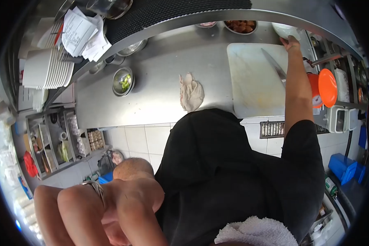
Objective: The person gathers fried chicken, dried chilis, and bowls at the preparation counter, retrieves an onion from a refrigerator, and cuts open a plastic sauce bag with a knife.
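My left hand [98,209] is raised very near the camera at the lower left, its fingers bent and one wearing a ring. The fingertips run out of view, so whatever they hold is hidden. My right hand [291,43] reaches to the far right of the counter, its fingers closed on the rim of a white bowl [285,30]. Below that arm lies a white cutting board [254,78] with a knife [273,65] on it. A crumpled beige cloth [191,93] rests on the steel counter [156,82] left of the board.
A metal bowl [118,85] with green pieces stands at left. Behind the board sits a bowl of brown chunks [241,27]. An orange scale [327,87] is right of my arm. Stacked white plates [45,69] and paper slips [80,33] are on the upper-left shelf.
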